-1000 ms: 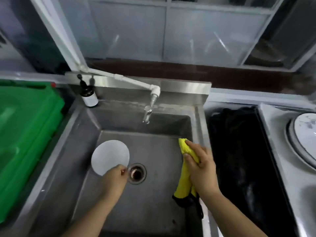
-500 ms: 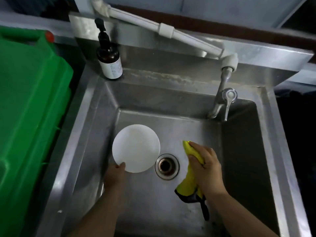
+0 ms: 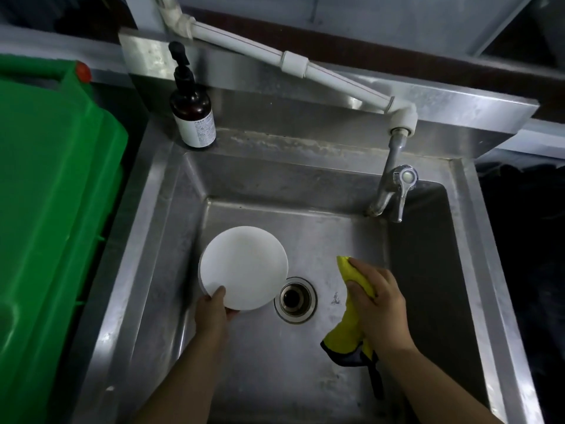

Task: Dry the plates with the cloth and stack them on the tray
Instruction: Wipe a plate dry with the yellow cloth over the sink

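Note:
A round white plate (image 3: 244, 266) is in the steel sink (image 3: 305, 377), left of the drain (image 3: 295, 299). My left hand (image 3: 212, 312) grips its near rim, thumb on top; it may be a thin stack, I cannot tell. My right hand (image 3: 377, 304) is closed on a yellow cloth (image 3: 351, 328) with a dark edge, held over the sink floor to the right of the drain. The cloth hangs down below the hand. No tray is in view.
A tap (image 3: 394, 191) on a white pipe (image 3: 293, 64) reaches over the sink's back right. A brown pump bottle (image 3: 192, 113) stands on the back left ledge. A green plastic crate (image 3: 52, 209) fills the left side. A dark area (image 3: 526, 255) lies right of the sink.
The view has tilted down and drawn closer to the sink. My left hand has closed on the plate's near rim. My right hand with the cloth has moved from the sink's right wall toward the middle.

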